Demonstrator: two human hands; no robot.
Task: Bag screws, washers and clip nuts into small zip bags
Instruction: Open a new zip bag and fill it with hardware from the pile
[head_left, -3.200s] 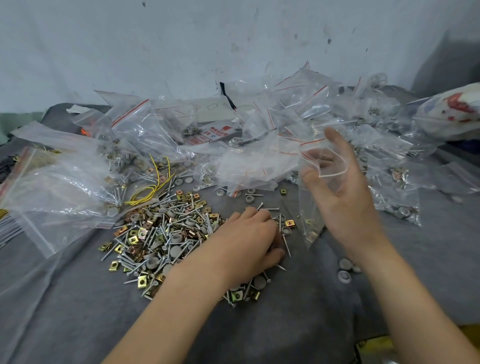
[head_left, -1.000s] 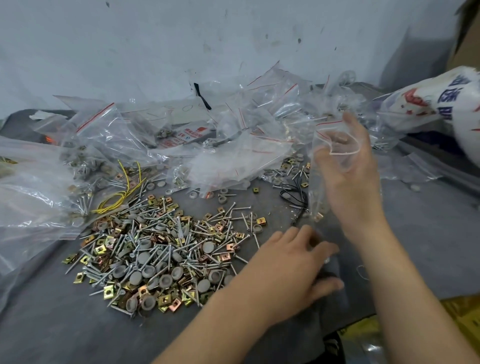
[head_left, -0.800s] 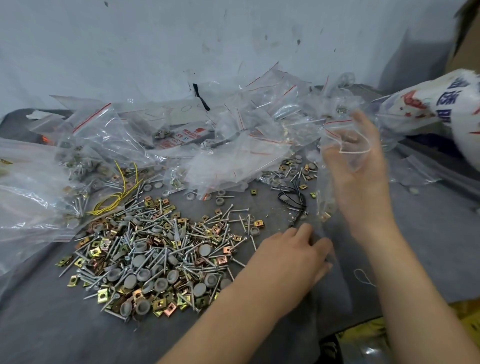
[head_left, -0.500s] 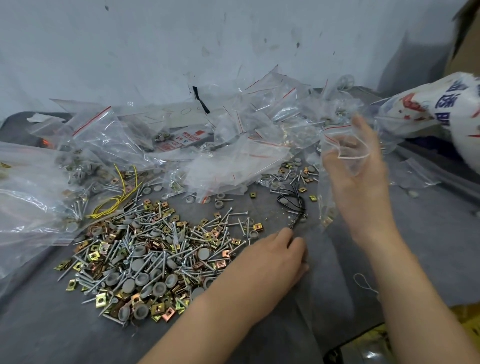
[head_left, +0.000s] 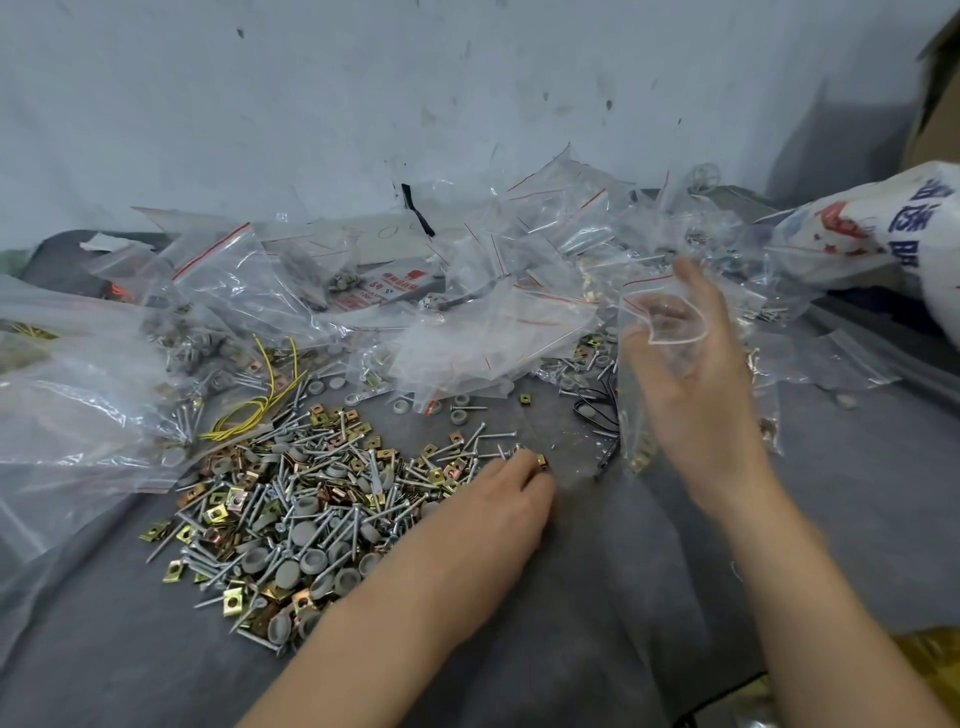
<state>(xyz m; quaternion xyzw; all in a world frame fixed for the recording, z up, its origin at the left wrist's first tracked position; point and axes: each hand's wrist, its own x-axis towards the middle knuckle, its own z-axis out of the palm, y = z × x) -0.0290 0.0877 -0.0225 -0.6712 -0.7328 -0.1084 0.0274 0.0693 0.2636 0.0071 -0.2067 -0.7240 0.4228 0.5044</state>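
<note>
While the pile (head_left: 301, 499) of screws, washers and nuts lies left, the left hand (head_left: 493, 504) curls its fingertips onto a clip nut (head_left: 541, 460) at its edge; whether it grips is unclear. Raised beside it, the right hand (head_left: 691, 384) pinches a bag (head_left: 662, 317) open. Next, the nut likely needs lifting cleanly into that mouth. Grey cloth (head_left: 623, 582) lies underneath, a bag heap (head_left: 493, 296) behind, then a scuffed wall (head_left: 363, 104).

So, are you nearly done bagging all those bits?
Not nearly. Some bags behind already hold parts. The right hand holds a small zip bag open while the left hand fingers a clip nut. A big loose pile of screws, washers and clip nuts is left.
</note>
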